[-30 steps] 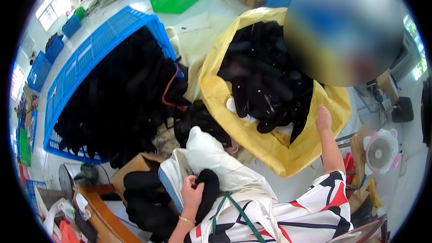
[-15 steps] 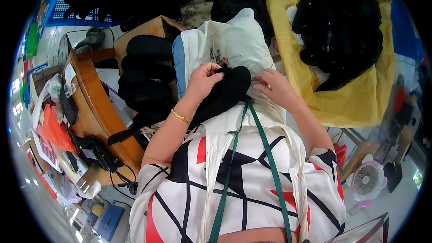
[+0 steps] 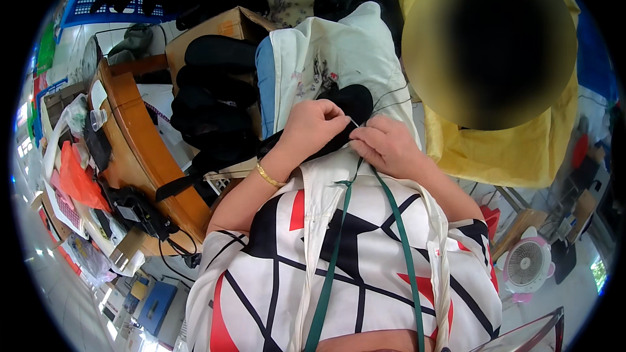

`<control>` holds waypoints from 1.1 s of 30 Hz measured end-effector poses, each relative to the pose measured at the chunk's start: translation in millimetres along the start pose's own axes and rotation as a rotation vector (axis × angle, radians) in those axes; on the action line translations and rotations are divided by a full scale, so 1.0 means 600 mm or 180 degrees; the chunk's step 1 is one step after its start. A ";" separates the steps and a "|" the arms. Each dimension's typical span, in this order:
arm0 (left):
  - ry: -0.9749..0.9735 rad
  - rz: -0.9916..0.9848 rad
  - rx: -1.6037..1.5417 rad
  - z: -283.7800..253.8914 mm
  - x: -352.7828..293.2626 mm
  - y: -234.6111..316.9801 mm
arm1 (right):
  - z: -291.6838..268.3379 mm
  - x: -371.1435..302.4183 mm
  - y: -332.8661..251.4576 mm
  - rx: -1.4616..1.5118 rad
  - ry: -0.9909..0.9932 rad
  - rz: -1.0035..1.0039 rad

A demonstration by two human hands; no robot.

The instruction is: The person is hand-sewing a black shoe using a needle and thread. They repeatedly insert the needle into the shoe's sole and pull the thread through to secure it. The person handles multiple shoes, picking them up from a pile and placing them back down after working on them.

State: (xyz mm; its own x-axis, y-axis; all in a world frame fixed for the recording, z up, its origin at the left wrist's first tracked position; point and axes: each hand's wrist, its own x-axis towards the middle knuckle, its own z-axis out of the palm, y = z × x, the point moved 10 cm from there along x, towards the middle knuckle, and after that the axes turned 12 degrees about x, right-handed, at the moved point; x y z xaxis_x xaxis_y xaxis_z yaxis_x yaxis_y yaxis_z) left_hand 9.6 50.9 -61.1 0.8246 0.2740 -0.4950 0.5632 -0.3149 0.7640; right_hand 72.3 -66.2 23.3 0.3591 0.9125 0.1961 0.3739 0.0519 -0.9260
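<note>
A black cloth slipper (image 3: 356, 99) with a rounded end lies over the white cloth (image 3: 287, 58) at my lap. My left hand (image 3: 315, 129) is closed in a pinch on it, thumb and forefinger together at its edge. My right hand (image 3: 389, 146) is closed close beside it, its fingertips pinched near the slipper's side. Between the two sets of fingertips shows a thin pale sliver, too small to name. A dark thread (image 3: 395, 93) loops out to the right above my right hand. What the right fingertips hold is hidden.
Several black slippers (image 3: 218, 55) are stacked at the left by a cardboard box (image 3: 244, 25). Beyond them stands a curved wooden table (image 3: 145, 133). A yellow sack (image 3: 505, 160) lies at the right, partly behind a blurred disc. A pink-and-white fan (image 3: 525, 262) stands lower right.
My right hand has come left and down to meet my left fingertips. The left hand has shifted right and slightly down. The dark thread now shows looped at the right.
</note>
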 end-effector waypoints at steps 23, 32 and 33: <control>-0.0295 -0.0732 -0.1266 -0.012 -0.010 -0.069 | 0.041 0.067 0.098 -0.0728 -0.0167 0.0605; 0.1027 0.0787 0.0528 -0.051 -0.032 0.030 | 0.030 0.023 0.164 0.2361 0.0964 0.1629; 0.0952 0.0678 0.0574 -0.048 -0.031 0.020 | 0.000 0.012 0.164 0.2868 0.1179 0.1952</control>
State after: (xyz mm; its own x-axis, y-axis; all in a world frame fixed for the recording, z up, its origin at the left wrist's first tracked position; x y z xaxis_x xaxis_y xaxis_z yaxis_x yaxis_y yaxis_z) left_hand -0.2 68.4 -30.8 0.8869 0.4293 -0.1709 0.4037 -0.5402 0.7384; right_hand 111.7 -54.3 -66.6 0.5543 0.7170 -0.4226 -0.6439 0.0477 -0.7636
